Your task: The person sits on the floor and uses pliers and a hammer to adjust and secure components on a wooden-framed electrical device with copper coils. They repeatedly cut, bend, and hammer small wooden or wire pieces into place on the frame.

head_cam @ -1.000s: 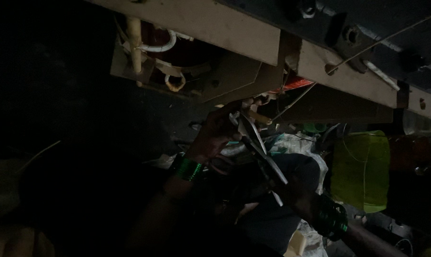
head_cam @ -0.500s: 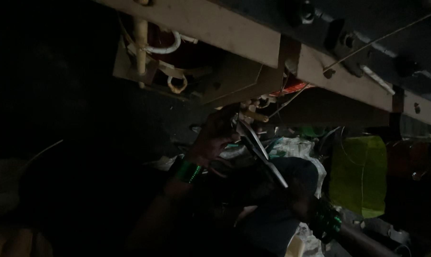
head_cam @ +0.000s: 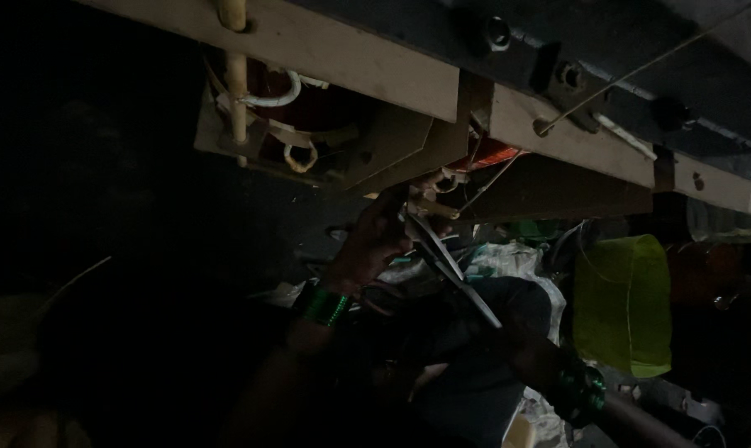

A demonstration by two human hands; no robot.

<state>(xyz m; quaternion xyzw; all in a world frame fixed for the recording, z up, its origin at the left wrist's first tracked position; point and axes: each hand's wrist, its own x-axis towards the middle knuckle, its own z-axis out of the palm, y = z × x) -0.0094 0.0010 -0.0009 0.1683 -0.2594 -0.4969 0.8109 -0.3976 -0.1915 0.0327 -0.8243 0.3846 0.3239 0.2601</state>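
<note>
The scene is very dark. My left hand (head_cam: 377, 242), with green bangles (head_cam: 326, 305) on the wrist, reaches up under a wooden frame (head_cam: 367, 58) and pinches pale sleeved wire ends (head_cam: 435, 199) beside a reddish copper coil (head_cam: 493, 153). My right hand (head_cam: 521, 344), also wearing green bangles (head_cam: 581, 388), grips the handles of a long metal scissor-like tool (head_cam: 450, 265). The tool's tip points up at the same wire ends, just below my left fingers.
A pale vertical rod (head_cam: 237, 79) and white tubing loops (head_cam: 284, 95) hang under the frame at left. A yellow-green translucent container (head_cam: 624, 303) stands at right. Crumpled plastic and cloth (head_cam: 508, 259) lie behind the hands. A thin wire (head_cam: 641, 70) runs along the dark beam above.
Both hands stay at the wire ends with the tool's tip at the same spot. The view has shifted only slightly.
</note>
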